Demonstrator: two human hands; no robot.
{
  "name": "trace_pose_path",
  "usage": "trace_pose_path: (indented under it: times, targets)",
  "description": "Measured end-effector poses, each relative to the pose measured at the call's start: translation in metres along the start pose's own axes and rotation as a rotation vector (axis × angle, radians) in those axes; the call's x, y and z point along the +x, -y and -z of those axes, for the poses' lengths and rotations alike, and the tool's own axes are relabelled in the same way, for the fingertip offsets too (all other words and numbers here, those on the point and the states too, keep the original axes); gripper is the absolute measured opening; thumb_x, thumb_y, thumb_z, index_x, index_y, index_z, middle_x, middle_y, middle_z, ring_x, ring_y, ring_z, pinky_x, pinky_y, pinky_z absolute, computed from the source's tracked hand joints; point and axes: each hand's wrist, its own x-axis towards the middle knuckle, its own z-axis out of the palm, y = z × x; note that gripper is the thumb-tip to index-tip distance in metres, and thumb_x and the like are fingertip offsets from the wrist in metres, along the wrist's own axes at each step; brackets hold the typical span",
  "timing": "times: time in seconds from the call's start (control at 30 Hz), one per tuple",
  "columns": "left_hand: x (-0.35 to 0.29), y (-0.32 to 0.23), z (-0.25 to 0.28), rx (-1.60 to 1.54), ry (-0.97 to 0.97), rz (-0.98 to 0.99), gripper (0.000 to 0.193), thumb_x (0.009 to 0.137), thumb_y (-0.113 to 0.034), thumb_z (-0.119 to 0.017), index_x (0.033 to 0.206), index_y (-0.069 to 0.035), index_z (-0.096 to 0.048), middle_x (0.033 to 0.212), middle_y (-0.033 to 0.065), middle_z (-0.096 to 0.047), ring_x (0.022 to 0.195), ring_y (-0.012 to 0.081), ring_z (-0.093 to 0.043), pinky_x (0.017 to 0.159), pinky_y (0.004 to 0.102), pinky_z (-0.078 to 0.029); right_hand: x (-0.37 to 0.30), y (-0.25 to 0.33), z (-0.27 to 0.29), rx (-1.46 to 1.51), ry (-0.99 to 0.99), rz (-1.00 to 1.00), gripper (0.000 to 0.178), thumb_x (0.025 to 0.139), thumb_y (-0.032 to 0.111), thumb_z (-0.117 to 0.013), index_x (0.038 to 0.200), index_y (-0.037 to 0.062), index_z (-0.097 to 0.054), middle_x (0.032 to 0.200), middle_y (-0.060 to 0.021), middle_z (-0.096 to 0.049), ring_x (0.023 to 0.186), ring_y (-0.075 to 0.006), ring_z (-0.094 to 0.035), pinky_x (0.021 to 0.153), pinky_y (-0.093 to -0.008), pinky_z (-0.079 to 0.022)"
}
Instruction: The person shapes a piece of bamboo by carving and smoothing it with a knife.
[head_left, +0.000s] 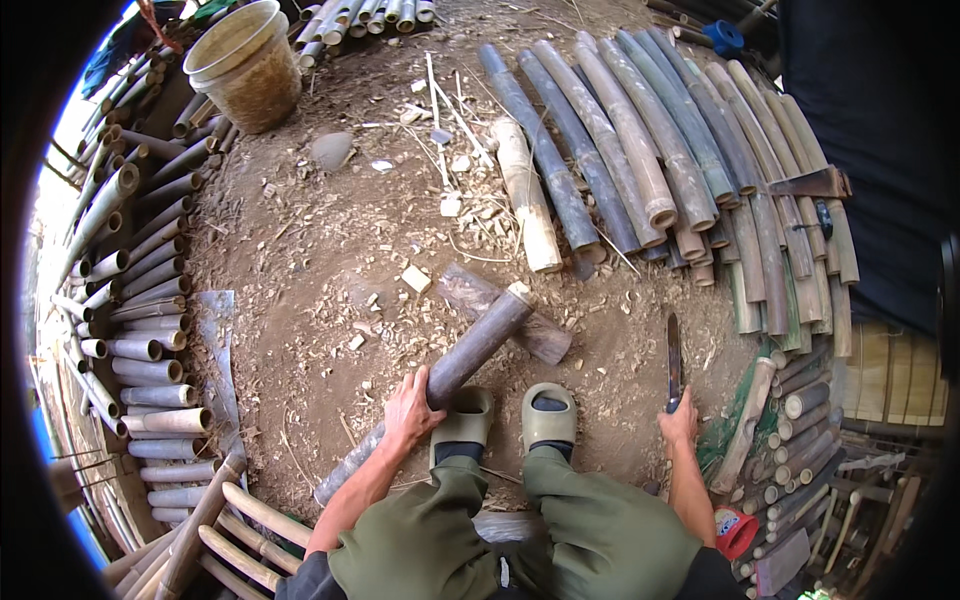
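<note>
A dark bamboo pole slants up and to the right in front of my feet, its pale cut end resting across a short log on the ground. My left hand is wrapped round the pole beside my left shoe, and the pole's lower part runs on behind that forearm. Out to the right, my right hand grips a machete by its handle. Its dark blade points away from me, apart from the pole. Wood chips lie scattered around the log.
Cut bamboo poles lie in rows at the far right, with a broad-bladed tool on top. More bamboo is stacked along the left. A dirty bucket stands at the far left; a red container is by my right forearm.
</note>
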Motion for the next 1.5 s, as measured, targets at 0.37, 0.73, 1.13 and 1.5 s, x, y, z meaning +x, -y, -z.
trace_pose_path:
  times: [0.37, 0.73, 1.13, 1.5]
  targets:
    - [0.023, -0.022, -0.002, -0.037, -0.061, 0.038, 0.068, 0.075, -0.041, -0.08, 0.123, -0.004, -0.049, 0.113, 0.0177, -0.051, 0.107, 0.0368, -0.057, 0.086, 0.0487, -0.05, -0.027, 0.172, 0.027, 0.333, -0.312, 0.773, 0.036, 0.099, 0.037, -0.055, 0.107, 0.0012, -0.057, 0.084, -0.005, -0.057, 0.065, -0.0155, -0.051, 0.051, -0.0323, -0.045]
    - [0.019, -0.017, -0.005, -0.061, -0.042, 0.087, 0.06, 0.073, -0.041, -0.079, 0.112, -0.004, -0.052, 0.106, 0.0193, -0.065, 0.098, 0.0365, -0.067, 0.081, 0.0474, -0.054, 0.012, 0.266, 0.026, 0.25, -0.181, 0.513, 0.058, 0.104, 0.06, -0.032, 0.078, 0.0115, -0.05, 0.049, 0.0031, -0.04, 0.043, -0.0088, -0.04, 0.033, -0.0294, -0.032]
    - [0.041, -0.012, 0.01, -0.131, 0.134, 0.124, 0.067, 0.071, -0.044, -0.077, 0.119, -0.004, -0.055, 0.107, 0.0252, -0.069, 0.095, 0.0411, -0.068, 0.085, 0.0489, -0.053, -0.012, 0.257, -0.002, 0.125, -0.233, 0.963, 0.064, 0.1, 0.067, -0.035, 0.073, 0.0106, -0.049, 0.057, -0.0045, -0.052, 0.043, -0.0119, -0.043, 0.033, -0.0324, -0.037]
    - [0.056, 0.022, 0.01, -0.281, 0.238, 0.027, 0.078, 0.061, -0.049, -0.082, 0.117, 0.002, -0.061, 0.099, 0.027, -0.071, 0.093, 0.0382, -0.07, 0.083, 0.0457, -0.055, -0.028, 0.254, -0.006, -0.044, -0.189, 1.221, 0.059, 0.097, 0.063, -0.049, 0.082, 0.0062, -0.056, 0.069, -0.0166, -0.064, 0.056, -0.0276, -0.065, 0.048, -0.0405, -0.053]
